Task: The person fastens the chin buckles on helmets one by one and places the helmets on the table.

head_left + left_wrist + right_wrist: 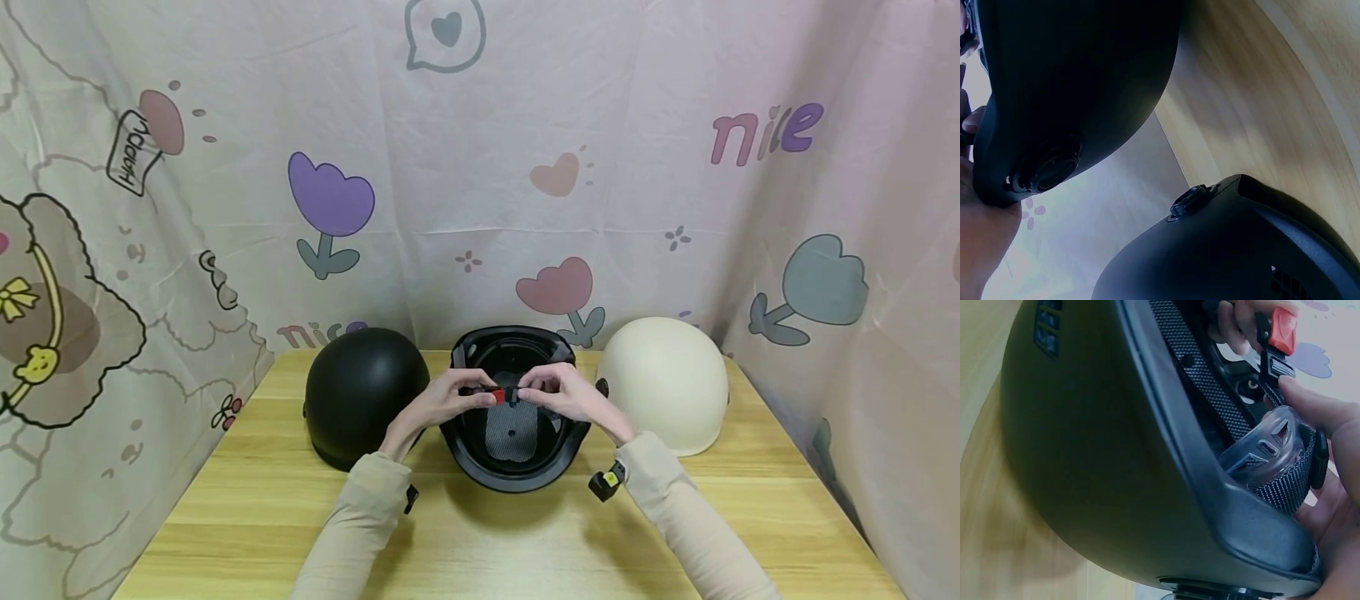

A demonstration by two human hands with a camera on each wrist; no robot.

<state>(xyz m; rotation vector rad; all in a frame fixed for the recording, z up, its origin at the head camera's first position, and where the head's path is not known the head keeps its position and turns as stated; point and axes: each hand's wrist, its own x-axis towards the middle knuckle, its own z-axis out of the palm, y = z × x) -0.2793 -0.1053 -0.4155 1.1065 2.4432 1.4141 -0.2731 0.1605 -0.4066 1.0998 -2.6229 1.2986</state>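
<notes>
The buckle is between your two hands, above the opening of the middle helmet. One end is a bright red, smooth block; the other is black, with a ribbed slide threaded on dark webbing. The red and black parts meet in line; whether the catch is fully seated, you cannot tell.

Your left hand pinches the red end between thumb and fingers. Your right hand pinches the black end, its thumb against the slide.

Directly below the grip, the middle helmet has its opening turned up. Its shell is matte black, with a smooth raised rim. Inside, a grey mesh pad lies under the buckle. Beside your right hand, a clear plastic piece with cut slots sits against coarse woven strap. A round black fitting is on the shell near your left hand.

Left of the grip, a second black helmet sits dome up on the wood-grain table. Right of the grip, a cream helmet also sits dome up, just beside your right hand. Beyond the grip hangs a pale printed curtain.
</notes>
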